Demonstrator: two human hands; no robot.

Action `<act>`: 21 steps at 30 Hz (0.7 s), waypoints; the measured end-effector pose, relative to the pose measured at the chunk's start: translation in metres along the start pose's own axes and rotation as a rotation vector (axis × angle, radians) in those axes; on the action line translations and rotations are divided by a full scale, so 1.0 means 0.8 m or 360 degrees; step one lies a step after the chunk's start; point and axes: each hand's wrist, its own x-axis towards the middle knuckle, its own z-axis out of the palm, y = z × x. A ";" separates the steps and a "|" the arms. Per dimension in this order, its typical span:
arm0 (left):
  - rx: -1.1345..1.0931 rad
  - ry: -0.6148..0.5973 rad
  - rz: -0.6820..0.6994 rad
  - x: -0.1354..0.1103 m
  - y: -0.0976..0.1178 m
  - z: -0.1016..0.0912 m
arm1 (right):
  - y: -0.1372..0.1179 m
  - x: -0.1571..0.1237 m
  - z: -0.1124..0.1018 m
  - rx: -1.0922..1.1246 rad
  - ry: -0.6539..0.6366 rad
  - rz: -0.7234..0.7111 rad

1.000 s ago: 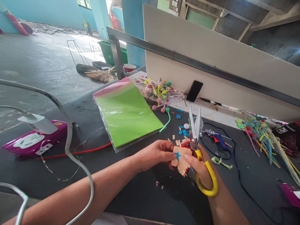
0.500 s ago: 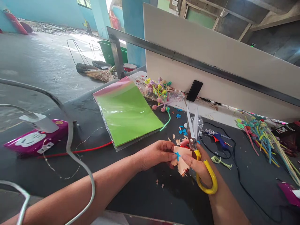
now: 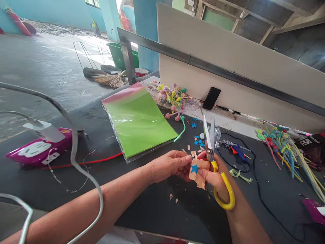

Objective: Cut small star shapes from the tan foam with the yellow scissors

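Right hand (image 3: 217,181) of mine does two jobs: it carries the scissors (image 3: 210,153), blades parted and pointing away, probably so the tips stay clear of my fingers, while its thumb presses on the tan sheet (image 3: 201,164). The blue star (image 3: 194,169) lies on that sheet at my thumb tip, likely pinned against slipping. Left hand (image 3: 172,166) curls at the sheet's left edge; whether it grips, I can't tell.

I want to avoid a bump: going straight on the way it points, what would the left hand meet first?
The left hand would probably meet the peach sheet first, held in the right hand; depth is unclear, so they may be touching.
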 end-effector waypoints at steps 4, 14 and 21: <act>0.0070 0.0004 0.0000 0.000 0.001 -0.001 | -0.004 -0.001 0.001 -0.0042 -0.0020 0.0007; 0.0257 0.0059 0.0001 0.002 0.004 0.001 | -0.002 0.000 0.003 -0.0138 0.0005 -0.0010; 0.0412 0.0249 0.0013 0.004 0.001 0.001 | -0.003 0.001 0.008 -0.0074 -0.0026 -0.0025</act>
